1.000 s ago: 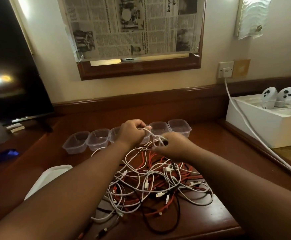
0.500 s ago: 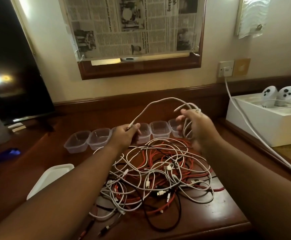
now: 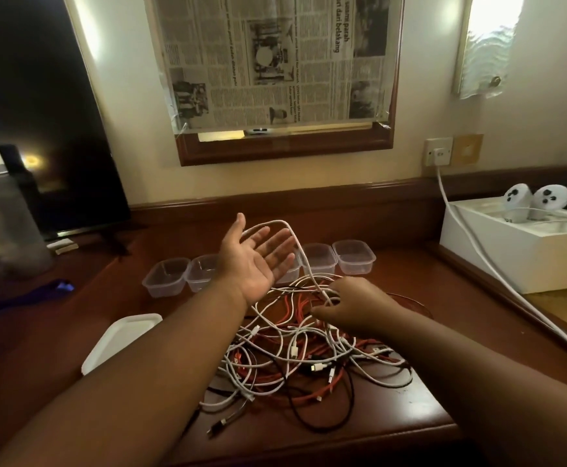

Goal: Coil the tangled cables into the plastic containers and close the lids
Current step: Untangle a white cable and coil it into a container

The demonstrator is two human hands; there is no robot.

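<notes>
A tangle of white, red and black cables (image 3: 295, 352) lies on the wooden desk in front of me. My left hand (image 3: 253, 261) is raised palm up with straight fingers, and a white cable (image 3: 300, 251) runs over its fingertips and down to the pile. My right hand (image 3: 352, 308) is low at the pile's far edge, fingers curled round that white cable where it meets the tangle. Several clear plastic containers (image 3: 354, 256) stand open in a row behind the pile. Some are partly hidden by my left hand.
A stack of white lids (image 3: 120, 342) lies left of the pile. A white box (image 3: 511, 254) with two controllers sits at the right, a white power cord (image 3: 470, 244) running from the wall socket past it. A dark screen (image 3: 39, 112) and a grey bottle (image 3: 9, 224) stand at the left.
My left hand rose and opened palm up, letting the cable end drape over its fingers. My right hand dropped from above the containers down to the pile, following the white cable.
</notes>
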